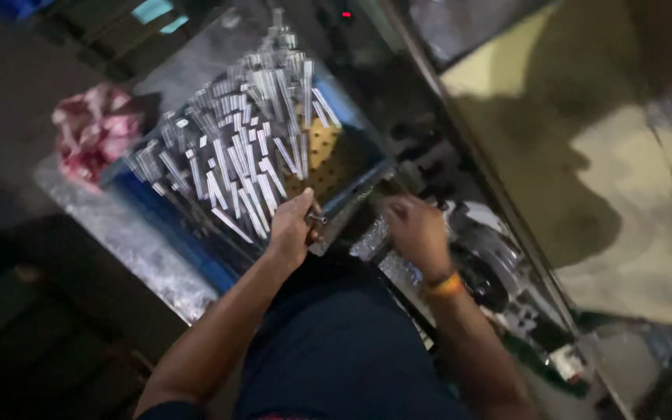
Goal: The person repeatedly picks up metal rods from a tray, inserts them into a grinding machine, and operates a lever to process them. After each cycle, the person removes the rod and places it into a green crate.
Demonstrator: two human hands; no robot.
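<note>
Nearby, metal rods (pixel 235 148) crowd blue tray (pixel 351 167); pink rag (pixel 91 132) beside.

A single head-worn camera looked steeply down and was tilted, so the scene ran diagonally. It sat close above the blue tray (pixel 351 167) of metal pins; both forearms entered from the lower edge toward the tray, floor beyond its right.

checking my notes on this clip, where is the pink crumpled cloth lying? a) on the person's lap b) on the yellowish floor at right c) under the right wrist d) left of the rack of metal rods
d: the pink cloth lies bunched just past the left end of the blue rack filled with metal rods, well away from both hands.
</note>
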